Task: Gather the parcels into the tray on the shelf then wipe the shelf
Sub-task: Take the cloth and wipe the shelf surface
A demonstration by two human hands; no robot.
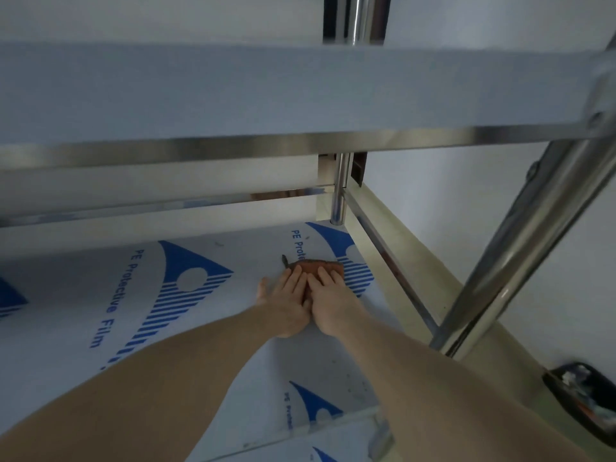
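Observation:
A small reddish-brown cloth (318,265) lies folded on the shelf (100,295), which is covered in white protective film with blue print. My left hand (286,300) and my right hand (328,300) rest side by side, palms down, with flat fingers pressing the near part of the cloth onto the shelf, toward its back right corner. Only the cloth's far edge and a dark corner tab show beyond my fingertips. No parcels and no tray are in view.
A higher shelf (233,95) with a steel front edge overhangs the work area. Steel posts stand at the back right corner (338,191) and front right (520,251). A side rail (396,271) borders the shelf. A dark container (586,401) with items sits low on the right.

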